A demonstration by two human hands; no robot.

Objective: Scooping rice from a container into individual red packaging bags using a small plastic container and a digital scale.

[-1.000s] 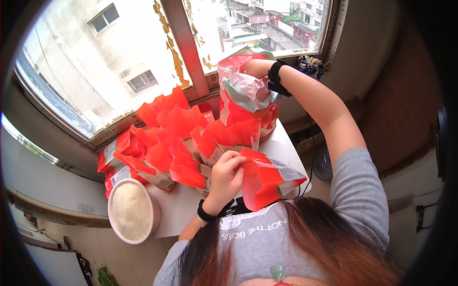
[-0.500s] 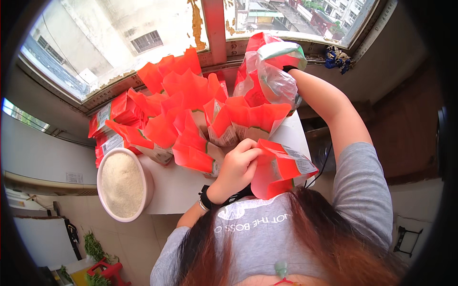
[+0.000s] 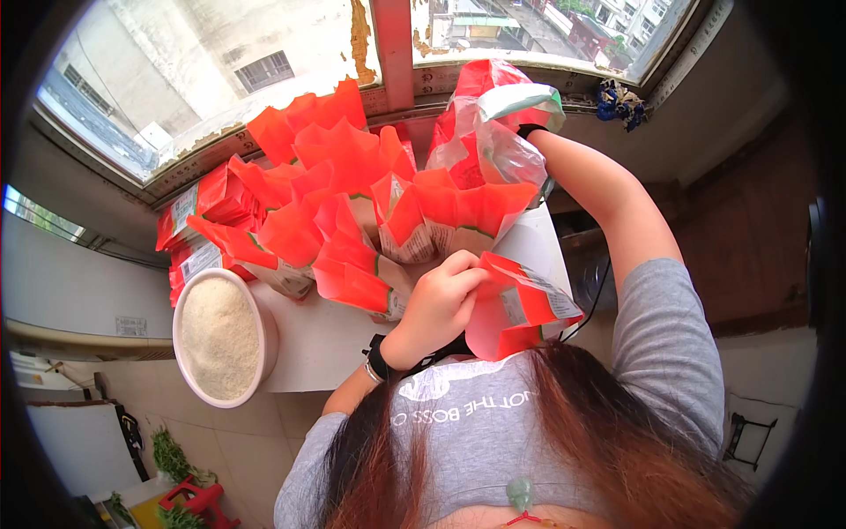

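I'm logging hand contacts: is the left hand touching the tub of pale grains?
No, the left hand pinches a red bag, apart from the tub.

A bright window (image 3: pixel 300 53) (split by a red post (image 3: pixel 393 53)) stands behind a white table (image 3: pixel 301 353).

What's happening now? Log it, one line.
left hand: pinching red packaging pouch | right hand: hidden by large red plastic bag

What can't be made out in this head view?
Head view:
Right hand: hidden by the large, crinkled red-and-clear plastic bag.
Depth of the soft red packet in the left hand: hidden by its folded walls.
Contents of the upright red-topped packets: hidden by their sides.
Pale concrete building: cut off by the top edge.
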